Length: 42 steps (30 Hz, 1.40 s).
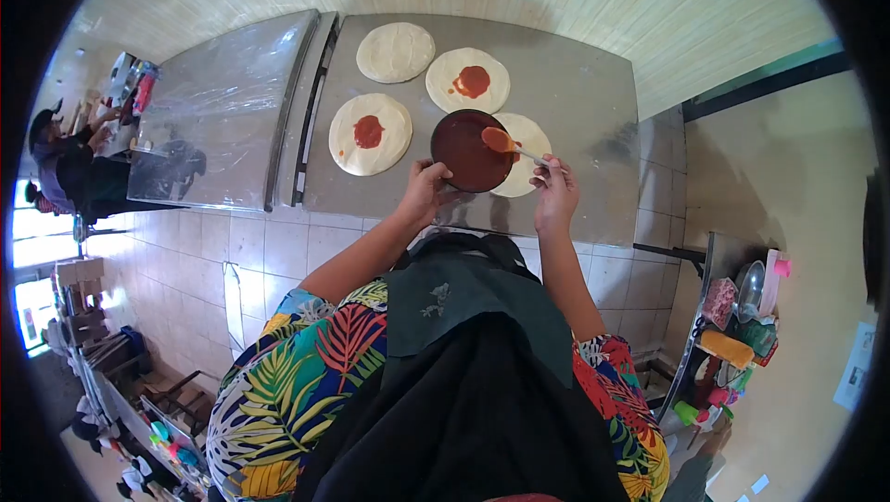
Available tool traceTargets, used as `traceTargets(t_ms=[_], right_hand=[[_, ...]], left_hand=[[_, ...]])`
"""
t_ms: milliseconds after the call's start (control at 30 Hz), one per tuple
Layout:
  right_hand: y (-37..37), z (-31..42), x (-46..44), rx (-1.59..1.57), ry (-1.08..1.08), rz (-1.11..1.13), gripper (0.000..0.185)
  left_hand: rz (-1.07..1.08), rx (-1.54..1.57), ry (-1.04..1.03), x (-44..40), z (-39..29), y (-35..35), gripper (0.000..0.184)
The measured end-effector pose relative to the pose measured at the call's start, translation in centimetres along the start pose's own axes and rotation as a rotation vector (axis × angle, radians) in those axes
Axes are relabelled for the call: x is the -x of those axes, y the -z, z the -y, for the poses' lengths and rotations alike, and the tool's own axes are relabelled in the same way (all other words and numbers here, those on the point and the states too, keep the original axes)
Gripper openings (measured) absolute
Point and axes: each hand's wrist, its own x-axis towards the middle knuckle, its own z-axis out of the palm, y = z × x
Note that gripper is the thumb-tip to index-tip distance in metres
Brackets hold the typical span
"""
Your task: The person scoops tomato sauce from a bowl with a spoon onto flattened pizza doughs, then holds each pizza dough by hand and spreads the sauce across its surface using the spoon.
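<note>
My left hand (426, 189) grips the near left rim of a dark bowl (464, 154) with red sauce inside. In my right hand (554, 189) is a spoon (527, 155), its sauce-covered end over the bowl's right part. The bowl partly covers a dough round (530, 134) on the metal table (584, 113). Behind the bowl, another dough round (445, 80) has red sauce at its centre. A third round (394, 159), at the left, also bears a sauce patch. The dough round at the back left (396, 52) is plain.
A second metal table (222, 103) with clear plastic over it stands at the left, and a person (69, 154) is beyond it. At the lower right, a side table holds a metal bowl (751, 291), a yellow item (726, 349) and several packages.
</note>
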Motion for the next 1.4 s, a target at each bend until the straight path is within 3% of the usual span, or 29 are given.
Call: traceTargets(t_ms=[67,133,233,300,333,400,533,600,633,700,733,833,900,1033,1100,1200,1400], right_hand=[[0.5,0.1,-0.5,0.005,0.018,-0.002,0.015],[0.7,0.4,-0.9,0.009,0.032,-0.001,0.015],[1.5,0.3,-2.2,0.193,0.179,-0.011,0.015],[2.2,-0.3,-3.1,0.647,0.400,0.104,0.013],[2.5,-0.3,-3.4,0.642,0.392,0.113,0.013],[3.0,0.1,-4.1,1.178,0.880,0.436,0.013],[2.8,0.5,-4.8,1.250,0.831,0.499,0.013],[2.7,1.3,-5.1,0.948,0.512,0.297,0.012],[2.5,1.7,-5.3,0.948,0.507,0.304,0.012],[1.4,2.5,-5.9,0.520,0.328,0.207,0.010],[0.2,3.1,-5.9,0.516,0.326,0.220,0.010],[-3.7,4.9,-6.0,0.557,0.454,0.432,0.009],[-5.9,5.4,-6.6,0.819,0.888,0.778,0.010],[-8.5,2.9,-7.8,0.989,1.026,0.804,0.013],[-8.7,0.8,-7.0,0.743,0.079,0.556,0.016],[-11.1,-2.2,-7.8,0.519,0.071,0.453,0.018],[-17.9,-4.4,-8.7,0.468,0.079,0.415,0.023]], left_hand=[[-0.010,0.020,-0.009,-0.2,0.5,0.4,0.057],[-0.093,0.067,-0.027,-0.4,1.1,0.7,0.046],[-0.155,0.055,-0.040,-0.2,1.1,1.3,0.043],[-0.160,0.063,-0.049,-0.2,1.1,1.8,0.042],[-0.158,0.068,-0.054,-0.2,1.1,2.2,0.041],[-0.177,0.063,-0.064,-0.1,1.0,2.6,0.042],[-0.222,0.064,-0.083,-0.3,1.0,3.4,0.043],[-0.211,0.075,-0.082,-0.7,1.4,3.7,0.042],[-0.186,0.088,-0.088,-1.0,1.4,3.6,0.042],[-0.211,0.085,-0.085,-1.2,1.8,2.9,0.041],[-0.229,0.078,-0.079,-1.2,1.7,2.4,0.041],[-0.183,0.106,-0.083,-1.8,1.5,1.3,0.042],[-0.171,0.137,-0.080,-2.4,1.6,1.0,0.043],[-0.145,0.145,-0.089,-3.4,-1.9,0.6,0.046],[-0.142,0.129,-0.107,-3.6,-4.3,0.8,0.047],[-0.156,0.122,-0.115,-5.0,-7.7,2.4,0.047],[-0.145,0.140,-0.117,-8.4,-12.5,8.0,0.054]])
